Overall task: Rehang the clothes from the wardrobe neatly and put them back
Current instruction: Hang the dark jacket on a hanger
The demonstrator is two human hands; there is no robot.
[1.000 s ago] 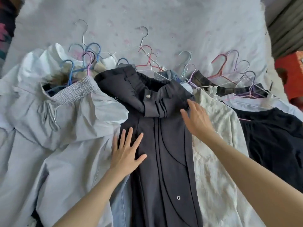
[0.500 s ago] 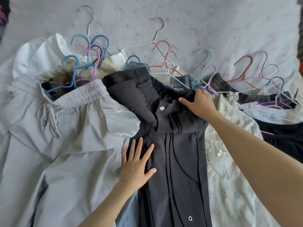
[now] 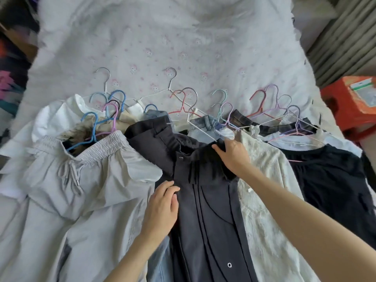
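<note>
Dark grey trousers with a snap button lie lengthwise on the bed, on top of a row of hung clothes. My right hand grips the right end of their waistband, fingers curled over the edge. My left hand rests on the trousers' left edge below the waist, fingers bent and pinching the fabric. A white wire hanger pokes out just above the waistband. Light grey drawstring trousers lie to the left, a cream lace top to the right.
Several coloured hanger hooks fan out across the white patterned bedsheet. A black top lies at far right. An orange stool stands beside the bed on the right, with grey curtains behind it.
My right hand moved up from the trousers' hip to the waistband and took hold of it. My left hand, flat with spread fingers before, has curled onto the fabric's left edge.
</note>
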